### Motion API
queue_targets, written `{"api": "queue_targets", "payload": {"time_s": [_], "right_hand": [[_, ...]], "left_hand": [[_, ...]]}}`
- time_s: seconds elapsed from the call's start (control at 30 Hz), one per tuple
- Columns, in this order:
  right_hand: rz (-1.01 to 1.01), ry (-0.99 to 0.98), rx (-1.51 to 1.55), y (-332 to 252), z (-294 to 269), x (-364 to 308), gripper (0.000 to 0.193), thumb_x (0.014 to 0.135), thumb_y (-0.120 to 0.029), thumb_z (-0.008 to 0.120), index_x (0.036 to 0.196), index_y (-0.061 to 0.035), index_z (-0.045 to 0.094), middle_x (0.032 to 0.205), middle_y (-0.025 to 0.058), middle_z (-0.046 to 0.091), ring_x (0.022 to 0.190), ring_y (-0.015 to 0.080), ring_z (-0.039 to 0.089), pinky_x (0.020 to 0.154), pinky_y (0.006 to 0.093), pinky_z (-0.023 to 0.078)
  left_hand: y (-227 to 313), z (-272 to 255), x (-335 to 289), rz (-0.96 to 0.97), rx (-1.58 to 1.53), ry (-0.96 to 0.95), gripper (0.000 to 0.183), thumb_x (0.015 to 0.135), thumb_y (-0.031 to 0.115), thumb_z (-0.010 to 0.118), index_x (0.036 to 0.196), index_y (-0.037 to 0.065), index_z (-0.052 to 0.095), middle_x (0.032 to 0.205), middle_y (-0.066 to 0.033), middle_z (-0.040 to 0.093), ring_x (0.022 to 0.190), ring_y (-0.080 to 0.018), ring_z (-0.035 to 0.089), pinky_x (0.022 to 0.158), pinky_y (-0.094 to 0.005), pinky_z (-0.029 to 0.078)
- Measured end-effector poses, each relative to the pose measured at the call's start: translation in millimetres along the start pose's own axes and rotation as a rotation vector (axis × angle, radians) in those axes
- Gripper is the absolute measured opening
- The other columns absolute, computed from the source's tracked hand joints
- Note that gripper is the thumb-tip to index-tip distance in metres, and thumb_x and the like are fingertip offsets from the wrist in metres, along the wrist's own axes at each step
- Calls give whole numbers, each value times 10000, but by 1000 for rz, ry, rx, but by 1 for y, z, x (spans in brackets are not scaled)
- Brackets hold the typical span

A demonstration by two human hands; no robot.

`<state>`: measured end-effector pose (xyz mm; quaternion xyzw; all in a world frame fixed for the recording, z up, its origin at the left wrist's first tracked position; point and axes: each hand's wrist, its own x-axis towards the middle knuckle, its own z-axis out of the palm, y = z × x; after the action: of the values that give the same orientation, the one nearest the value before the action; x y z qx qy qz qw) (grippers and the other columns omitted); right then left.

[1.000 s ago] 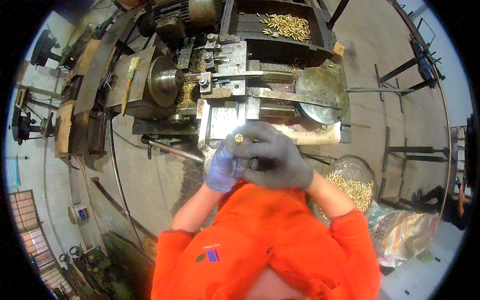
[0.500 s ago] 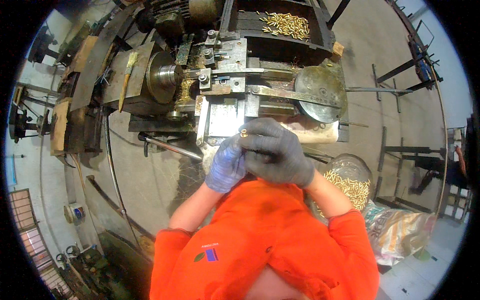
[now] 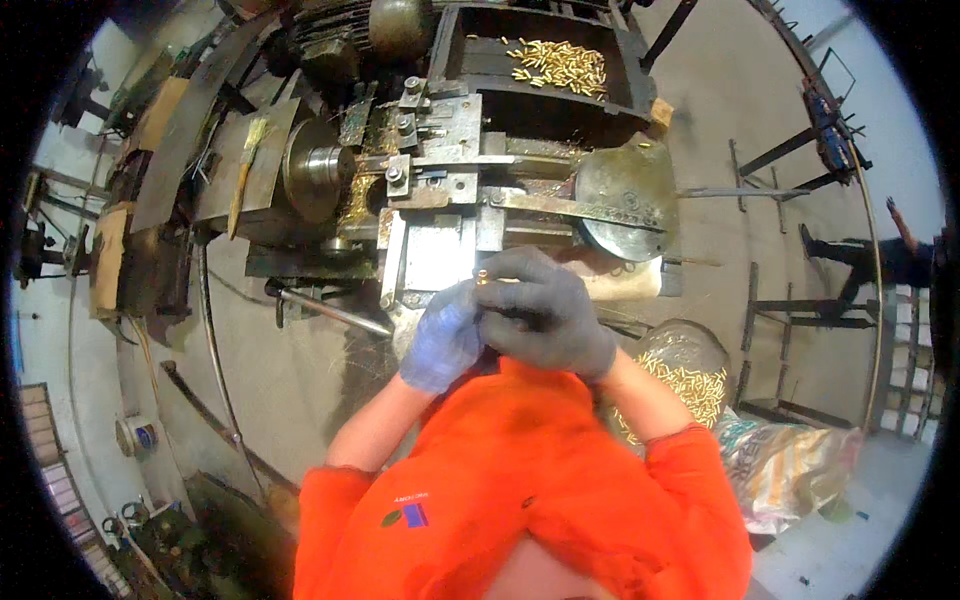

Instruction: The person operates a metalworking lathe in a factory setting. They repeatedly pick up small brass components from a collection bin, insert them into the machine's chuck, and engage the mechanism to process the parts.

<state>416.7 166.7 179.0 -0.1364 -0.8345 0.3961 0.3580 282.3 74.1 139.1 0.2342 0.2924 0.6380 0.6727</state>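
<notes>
In front of the lathe, my two gloved hands meet with fingertips pinched together. Between them a small ring-ended brass piece (image 3: 483, 276) sticks up, its lower part covered by the gloves. My right hand (image 3: 548, 312), in a dark grey glove, is closed on it with bent fingers. Against those fingers presses my left hand (image 3: 440, 340), in a bluish glove, also closed on the piece. Just beyond my hands lie the lathe's bright metal plate (image 3: 436, 256) and its tool slide with bolted clamps (image 3: 432, 160).
A dark tray (image 3: 640, 75) holds many brass pieces (image 3: 560, 66) at the back. More fill a round basin (image 3: 690, 345) by my right elbow, beside a plastic sack (image 3: 790, 470). The chuck (image 3: 318, 170), a brush (image 3: 245, 180) and a round disc (image 3: 628, 200) surround the slide. A person (image 3: 870, 250) is far right.
The whole view has shifted slightly, so the machine sits a little further left. My hands stay together around the brass piece. More of the person at far right shows.
</notes>
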Motion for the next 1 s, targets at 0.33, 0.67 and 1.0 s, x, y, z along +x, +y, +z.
{"api": "queue_targets", "payload": {"time_s": [0.33,0.67,1.0], "right_hand": [[223,113,-385,103,-80,63,254,691,-282,706,823,-66,688,904,127,639,860,234,599,785,331,458],[-33,199,-447,94,-55,87,369,652,-270,744,957,-89,643,1144,181,543,1059,322,519,898,363,422],[337,65,-280,52,-21,-44,185,670,-148,710,807,-42,644,949,131,620,888,279,595,767,336,471]], "left_hand": [[70,-33,-46,193,724,372,339,836,301,581,932,-21,630,742,-51,623,653,-106,577,613,-246,463],[189,-87,-56,817,1654,1098,335,833,263,598,1101,63,582,996,-101,623,832,-191,607,725,-310,473],[174,-135,-25,591,2018,1069,342,833,260,560,1155,145,547,936,-126,634,795,-292,620,675,-374,485]]}}
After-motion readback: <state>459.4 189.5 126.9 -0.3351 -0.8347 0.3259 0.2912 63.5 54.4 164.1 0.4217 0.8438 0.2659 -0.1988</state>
